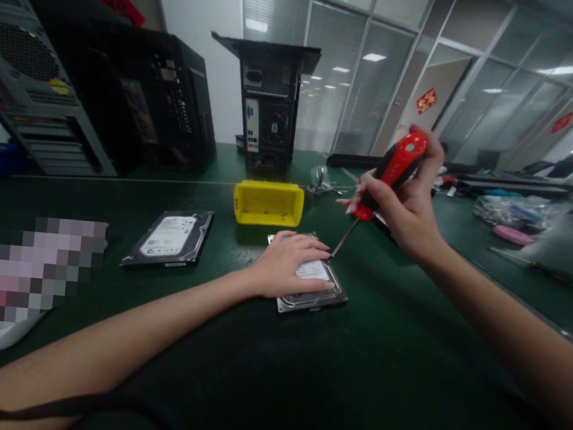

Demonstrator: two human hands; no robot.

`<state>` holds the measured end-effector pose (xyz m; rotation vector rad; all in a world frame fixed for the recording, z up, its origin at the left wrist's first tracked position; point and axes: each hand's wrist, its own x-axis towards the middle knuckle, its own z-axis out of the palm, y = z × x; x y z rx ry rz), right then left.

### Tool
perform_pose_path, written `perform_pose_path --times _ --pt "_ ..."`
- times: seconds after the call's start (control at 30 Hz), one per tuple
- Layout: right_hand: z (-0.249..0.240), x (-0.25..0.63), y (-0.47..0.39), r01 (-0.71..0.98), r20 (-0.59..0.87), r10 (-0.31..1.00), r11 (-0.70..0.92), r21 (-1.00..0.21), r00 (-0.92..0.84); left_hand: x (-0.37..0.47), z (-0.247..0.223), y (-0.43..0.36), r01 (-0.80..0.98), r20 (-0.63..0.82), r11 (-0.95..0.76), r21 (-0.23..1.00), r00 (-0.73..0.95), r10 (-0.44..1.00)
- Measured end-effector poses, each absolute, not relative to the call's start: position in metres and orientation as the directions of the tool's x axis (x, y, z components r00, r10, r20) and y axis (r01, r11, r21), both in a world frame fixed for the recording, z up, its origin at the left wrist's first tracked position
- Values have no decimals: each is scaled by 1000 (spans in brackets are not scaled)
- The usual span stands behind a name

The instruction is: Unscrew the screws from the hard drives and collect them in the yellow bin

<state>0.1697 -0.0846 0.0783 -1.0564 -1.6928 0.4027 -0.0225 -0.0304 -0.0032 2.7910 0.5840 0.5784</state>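
Note:
My left hand (292, 266) lies flat, fingers spread, on top of a hard drive (312, 299) with a white label. In my right hand (412, 202) is a red and black screwdriver (396, 161), my fingers wrapped round its handle. Its shaft slants down to the left, and the tip is at the drive's right edge, close to my left fingertips. A second hard drive (169, 237) lies label up to the left. Behind the held drive sits a yellow bin (268, 205) with a few tiny pieces inside.
Black computer cases stand at the back left (146, 96) and back centre (270, 106). A small clear bag (320, 178) lies behind the bin. On the right are plastic bags, a pink disc (512, 235) and another screwdriver (557, 273). A blurred-out object (25, 279) is at left.

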Motion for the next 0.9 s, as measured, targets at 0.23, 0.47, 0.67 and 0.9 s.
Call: perform_pose_path --times 0.23,0.47,0.67,0.9 --pt "86 166 -78 437 673 738 622 -650 -51 -22 -5 -31 334 352 -891 308 830 433" --pt "109 151 -70 409 605 776 618 -671 -180 -21 -1 -33 346 335 -888 302 834 439" --pt "115 154 -50 250 492 858 514 -821 -149 -21 -2 -36 364 329 -885 291 830 450" --pt "158 187 -61 475 228 942 322 -819 -246 -21 0 -41 374 325 -874 310 823 467"
